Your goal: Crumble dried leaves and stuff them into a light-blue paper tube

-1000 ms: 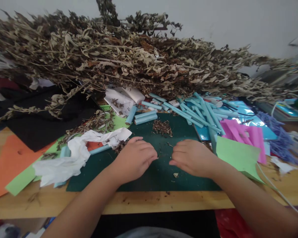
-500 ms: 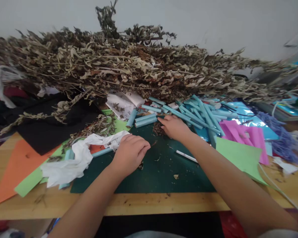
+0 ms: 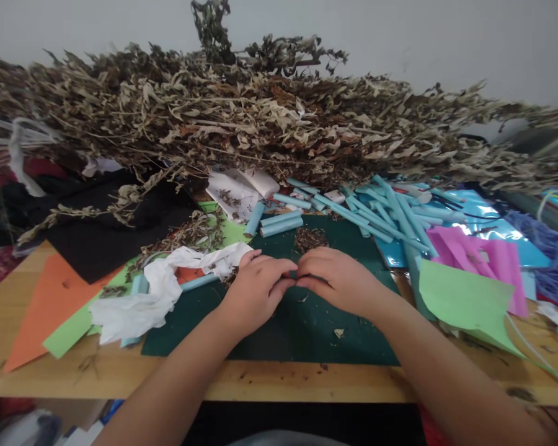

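Note:
My left hand (image 3: 255, 291) and my right hand (image 3: 339, 279) meet over a dark green cutting mat (image 3: 279, 334), their fingertips pinched together and touching. Both are curled shut on something small that the fingers hide. Just beyond them on the mat lies a small heap of crumbled dried leaves (image 3: 310, 238). Two short light-blue paper rolls (image 3: 279, 223) lie behind that heap. Bits of leaf are scattered over the mat.
A large pile of dried leafy branches (image 3: 242, 124) fills the back of the wooden table (image 3: 279, 381). Crumpled white paper (image 3: 134, 303) and orange paper (image 3: 37, 310) lie left. More blue rolls (image 3: 390, 210), pink paper (image 3: 474, 257) and light-green paper (image 3: 465, 303) lie right.
My right hand reached out to the heap of crumbled leaves, then drew back and now meets my left hand. The thin white stick seen on the mat half a second ago is out of sight.

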The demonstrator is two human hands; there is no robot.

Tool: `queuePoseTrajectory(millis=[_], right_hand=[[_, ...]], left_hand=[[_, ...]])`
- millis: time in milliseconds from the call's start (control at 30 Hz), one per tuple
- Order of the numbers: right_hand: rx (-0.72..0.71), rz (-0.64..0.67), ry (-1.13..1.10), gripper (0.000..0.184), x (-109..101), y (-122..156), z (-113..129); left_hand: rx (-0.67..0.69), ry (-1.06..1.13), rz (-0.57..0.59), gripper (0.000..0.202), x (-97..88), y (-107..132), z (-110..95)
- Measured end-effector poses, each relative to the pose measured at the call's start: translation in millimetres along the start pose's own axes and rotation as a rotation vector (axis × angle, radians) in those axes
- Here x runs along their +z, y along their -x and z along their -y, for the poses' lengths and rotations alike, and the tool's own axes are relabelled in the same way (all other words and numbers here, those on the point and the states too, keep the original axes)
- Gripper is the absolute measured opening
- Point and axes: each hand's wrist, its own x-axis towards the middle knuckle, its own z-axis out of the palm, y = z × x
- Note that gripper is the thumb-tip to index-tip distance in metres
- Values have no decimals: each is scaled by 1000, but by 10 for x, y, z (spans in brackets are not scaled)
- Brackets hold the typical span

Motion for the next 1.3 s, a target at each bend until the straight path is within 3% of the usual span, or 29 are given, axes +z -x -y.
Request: queuePoseTrajectory(millis=[200, 467, 567, 667, 767, 833, 900, 1167, 1300], right_hand=[[23, -119, -84, 22, -57, 85, -70], [173, -260, -285, 17, -55, 272, -151], [271, -404, -340, 17, -56, 352, -291], [432, -632, -393, 17, -66, 430, -511], [515, -859, -447, 19, -54, 499, -691], [537, -920, -464, 19, -43, 538, -733], [565, -909, -463, 18, -46, 567, -709], [510, -872, -369, 15, -96, 570, -537], [482, -852, -370, 16, -82, 558, -522]], left_hand=[[-42, 165, -84, 18, 3, -3, -21], [-142, 391, 2, 26, 51, 33, 4], [-250, 554, -7, 16, 83, 18, 17], [-355, 671, 9, 9, 65, -54, -10], [-261, 546, 68, 4, -30, -196, -79], [-140, 404, 117, 9, -101, -325, -122], [-73, 293, 164, 13, -140, -468, -139], [-105, 132, 375, 25, 19, -915, 78], [-107, 24, 381, 26, 136, -1071, 195]])
